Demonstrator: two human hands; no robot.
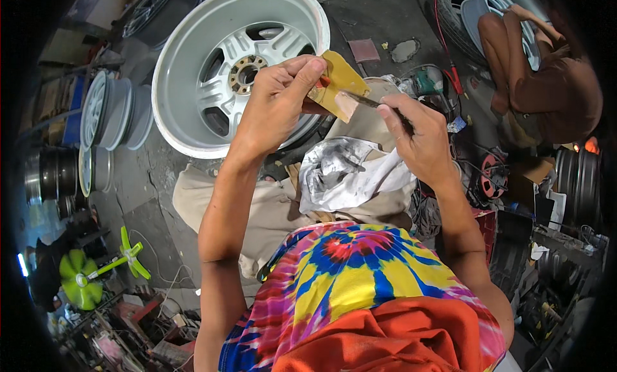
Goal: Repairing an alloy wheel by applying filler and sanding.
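My left hand (277,99) pinches a flat yellow piece (339,73), like a small mixing card, between thumb and fingers. A patch of pale pinkish paste (346,106) covers its lower corner, and a small red-orange spot shows beside my thumb. Closed round a thin, dark, narrow-bladed spatula (369,102) is my right hand (421,135); the blade's tip meets the card by the paste. Just beyond my hands a large silver wheel rim (173,82) lies face up on the floor. Over my lap spreads a stained white cloth (360,179).
More rims (116,111) stand at the left. A green fan (80,279) sits at the lower left, near cluttered parts. At the upper right, another person (546,89) crouches beside a rim and a tyre. A red cable reel (493,176) and wires lie to my right.
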